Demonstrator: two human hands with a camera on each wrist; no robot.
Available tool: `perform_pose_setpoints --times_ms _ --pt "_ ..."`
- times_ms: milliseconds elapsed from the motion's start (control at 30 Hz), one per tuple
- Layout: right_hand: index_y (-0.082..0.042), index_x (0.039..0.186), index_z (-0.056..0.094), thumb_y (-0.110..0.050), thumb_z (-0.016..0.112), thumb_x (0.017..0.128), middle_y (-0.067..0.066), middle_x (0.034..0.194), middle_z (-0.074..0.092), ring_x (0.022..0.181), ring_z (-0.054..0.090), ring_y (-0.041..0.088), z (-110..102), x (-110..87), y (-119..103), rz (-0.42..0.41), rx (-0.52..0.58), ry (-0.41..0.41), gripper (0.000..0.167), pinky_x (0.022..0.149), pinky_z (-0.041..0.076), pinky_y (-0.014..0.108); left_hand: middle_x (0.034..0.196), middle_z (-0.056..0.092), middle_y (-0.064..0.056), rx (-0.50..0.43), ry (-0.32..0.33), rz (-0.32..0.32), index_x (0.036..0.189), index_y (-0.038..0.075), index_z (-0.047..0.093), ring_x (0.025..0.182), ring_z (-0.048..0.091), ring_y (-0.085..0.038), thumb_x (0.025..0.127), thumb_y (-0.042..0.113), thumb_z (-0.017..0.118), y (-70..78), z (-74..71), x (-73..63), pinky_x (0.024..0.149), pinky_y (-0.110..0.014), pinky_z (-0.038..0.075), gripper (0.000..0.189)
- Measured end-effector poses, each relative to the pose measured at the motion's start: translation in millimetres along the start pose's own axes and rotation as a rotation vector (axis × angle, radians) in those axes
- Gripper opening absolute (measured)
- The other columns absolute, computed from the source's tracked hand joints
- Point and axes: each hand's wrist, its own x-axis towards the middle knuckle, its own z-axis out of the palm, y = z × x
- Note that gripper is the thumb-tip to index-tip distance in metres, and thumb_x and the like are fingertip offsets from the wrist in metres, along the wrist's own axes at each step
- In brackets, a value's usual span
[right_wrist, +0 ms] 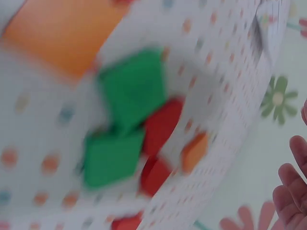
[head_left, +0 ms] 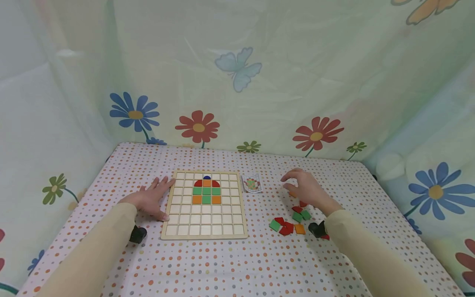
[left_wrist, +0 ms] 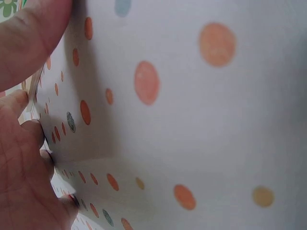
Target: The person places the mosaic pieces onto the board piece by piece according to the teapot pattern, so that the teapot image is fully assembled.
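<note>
My left hand (head_left: 149, 199) rests with spread fingers at the left edge of a wooden grid board (head_left: 200, 219); its thumb and fingertips lie at the frame. On the board, green squares (head_left: 206, 191), orange squares (head_left: 196, 199), red curved pieces (head_left: 215, 184) and a blue half-round piece (head_left: 207, 177) make up a figure. To the right, my right hand (head_left: 306, 187) hovers over loose tiles, fingers loosely bent and holding nothing. Beneath and near it lie green tiles (right_wrist: 134, 88), red tiles (right_wrist: 163, 125) and an orange tile (right_wrist: 194, 152).
A small pattern card (head_left: 252, 183) in a clear sleeve lies just right of the board. More loose tiles, including an orange square (head_left: 299, 229) and red pieces (head_left: 286, 228), lie nearer the front. Dotted cloth (head_left: 208, 264) covers the table, with a flowered curtain (head_left: 259, 119) behind it.
</note>
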Motion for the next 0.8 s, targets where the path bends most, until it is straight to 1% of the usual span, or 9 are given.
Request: perform_pose_setpoints --times_ms 167,233,367,467,567,667,800 --pt "0.0 0.117 0.072 -0.009 0.067 0.098 0.028 0.133 0.061 0.124 0.054 0.047 -8.2 -6.1 23.9 0.061 -0.013 0.022 0.022 0.104 0.048 0.064 0.17 -0.004 -0.026 0.003 -0.001 -0.006 0.165 0.007 0.01 0.156 -0.01 -0.05 0.078 0.025 0.088 0.2 0.1 0.6 0.121 -0.074 -0.003 0.118" --pt "0.001 0.119 0.071 -0.009 0.066 0.098 0.029 0.134 0.059 0.125 0.053 0.048 -9.3 -6.3 30.3 0.088 -0.011 0.015 0.024 0.104 0.047 0.065 0.17 -0.004 -0.026 0.001 0.001 -0.004 0.165 0.007 0.01 0.156 -0.01 -0.05 0.078 0.024 0.089 0.2 0.3 0.7 0.121 -0.074 -0.003 0.118" --pt "0.001 0.123 0.069 -0.013 0.065 0.099 0.031 0.141 0.054 0.131 0.047 0.05 -5.9 -3.5 38.7 0.154 0.003 -0.041 0.028 0.109 0.043 0.067 0.17 -0.004 -0.026 -0.005 -0.001 -0.005 0.165 0.007 0.01 0.156 -0.01 -0.05 0.078 0.024 0.089 -0.1 1.1 1.0 0.121 -0.074 -0.003 0.119" --pt "0.001 0.126 0.067 -0.016 0.064 0.101 0.032 0.144 0.05 0.132 0.045 0.05 -1.1 -0.7 41.6 0.196 0.017 -0.097 0.031 0.111 0.04 0.067 0.17 -0.005 -0.026 -0.008 -0.007 -0.005 0.165 0.007 0.009 0.156 -0.01 -0.05 0.078 0.025 0.089 -0.3 1.5 1.3 0.121 -0.074 -0.004 0.119" --pt "0.002 0.129 0.065 -0.018 0.064 0.101 0.033 0.144 0.049 0.12 0.049 0.046 3.3 1.5 43.3 0.234 0.03 -0.129 0.034 0.106 0.047 0.063 0.17 -0.006 -0.027 -0.014 -0.012 -0.003 0.165 0.006 0.009 0.156 -0.011 -0.05 0.078 0.025 0.089 0.0 1.1 1.6 0.121 -0.074 -0.004 0.119" --pt "0.002 0.131 0.064 -0.018 0.064 0.1 0.031 0.141 0.052 0.106 0.054 0.038 6.6 3.5 45.3 0.276 0.034 -0.15 0.038 0.095 0.055 0.053 0.17 -0.006 -0.027 -0.01 -0.014 -0.003 0.165 0.007 0.009 0.156 -0.011 -0.05 0.079 0.025 0.088 0.4 0.3 1.9 0.121 -0.074 -0.004 0.119" --pt "0.004 0.131 0.063 -0.02 0.071 0.095 0.029 0.134 0.058 0.097 0.057 0.032 9.6 5.4 48.7 0.302 0.02 -0.176 0.043 0.083 0.057 0.043 0.17 -0.006 -0.026 0.004 -0.013 -0.006 0.164 0.007 0.009 0.156 -0.011 -0.05 0.079 0.025 0.088 0.4 -0.7 1.8 0.121 -0.074 -0.004 0.118"
